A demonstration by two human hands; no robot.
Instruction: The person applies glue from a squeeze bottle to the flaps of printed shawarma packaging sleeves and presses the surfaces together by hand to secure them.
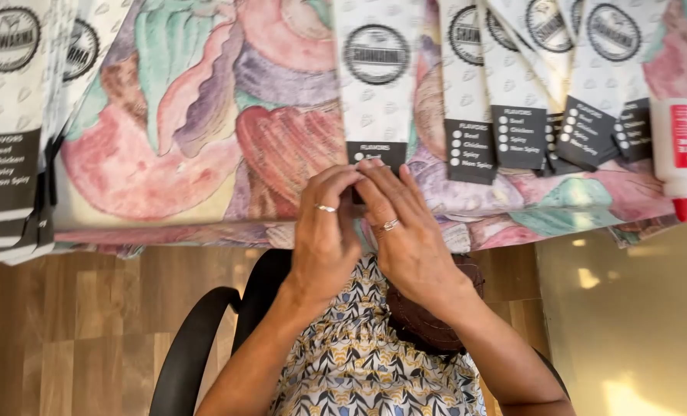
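Both hands meet at the near edge of the table [205, 231], about mid-width. Left hand [324, 235] and right hand [409, 239] press together on the bottom end of one paper sleeve [376, 85]: white, long, narrow, with a round dark stamp near the top and a dark band at the lower end. Fingers curled, tips touching the dark band and each other; both pinch or press the sleeve end flat, hands closed down on it, not spread. Exact hold under the fingers is hidden. A ring shows on each hand.

The sleeve lies lengthwise, running from the near edge toward the far edge, on a printed tablecloth with pink, green and purple shapes.

To the left edge: a stack of the same sleeves [8, 131], fanned, overhanging the near edge. To the right of the hands: a row of more sleeves [517, 92], overlapping and slightly splayed, dark bands toward the near edge. At the right edge: a glue bottle [678, 150], white with a red label and red tip, nozzle pointing at the near edge, just beside the last sleeve.

Below the table: the person's patterned dress, a black chair arm [197, 347], wooden floor [74, 331].
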